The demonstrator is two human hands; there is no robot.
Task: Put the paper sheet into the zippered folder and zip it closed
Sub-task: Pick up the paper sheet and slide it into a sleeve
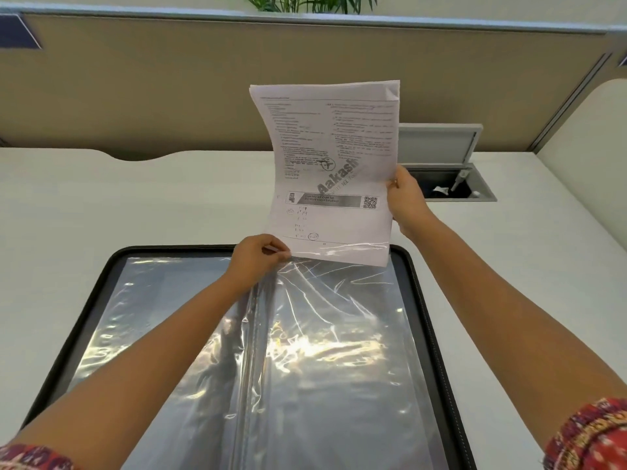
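Right hand (409,201) grips the right edge of the white printed paper sheet (330,171), held upright above the open black zippered folder (437,334) on the white tabletop (135,198). Left hand (259,256) pinches up the mouth of a clear plastic sleeve (339,334) at the sheet's lower left corner. The sheet's long axis stands vertical; its bottom edge appears just inside the sleeve opening. Insertion likely runs straight down, toward the person.

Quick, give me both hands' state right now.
Left hand: pinching open the top edge of a clear plastic sleeve.
Right hand: gripping the printed paper sheet by its right edge.
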